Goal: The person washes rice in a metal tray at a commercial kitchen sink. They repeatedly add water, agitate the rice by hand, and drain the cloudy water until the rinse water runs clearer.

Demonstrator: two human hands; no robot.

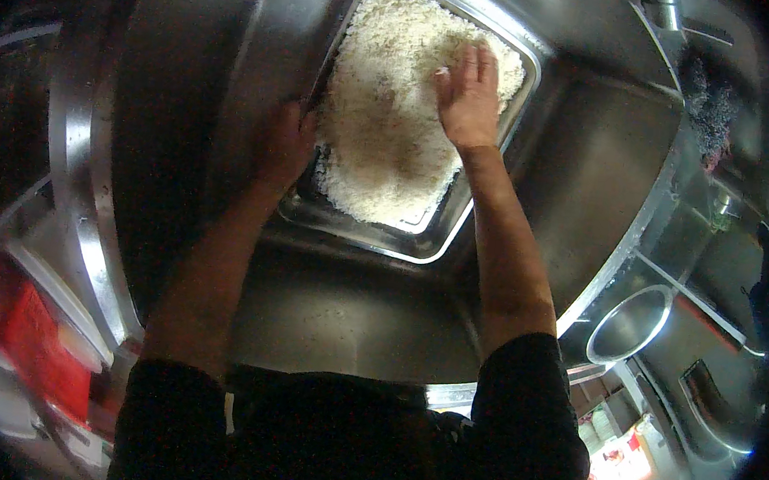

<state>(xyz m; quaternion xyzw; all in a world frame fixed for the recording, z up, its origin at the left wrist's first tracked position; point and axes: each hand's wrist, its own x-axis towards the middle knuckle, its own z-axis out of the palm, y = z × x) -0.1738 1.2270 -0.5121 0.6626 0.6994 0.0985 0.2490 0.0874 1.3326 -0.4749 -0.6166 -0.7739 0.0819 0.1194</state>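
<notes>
A rectangular metal tray [450, 246] rests in a deep stainless steel sink [348, 327], turned slightly at an angle. White grains that look like cooked rice [392, 53] lie heaped over most of it, leaving some bare metal at the near end. My right hand [471, 99] lies palm down on the right side of the heap, thumb apart from the fingers. In shadow, my left hand [288, 144] is at the tray's left rim; whether its fingers close around the rim cannot be made out.
Right of the sink, a round metal bowl or pot [630, 325] stands beside a metal counter. Further back there is a dark mesh-like bundle [709, 111]. At lower left is a red item [45, 339] beside a white-edged container [65, 306]. Sink walls surround the tray.
</notes>
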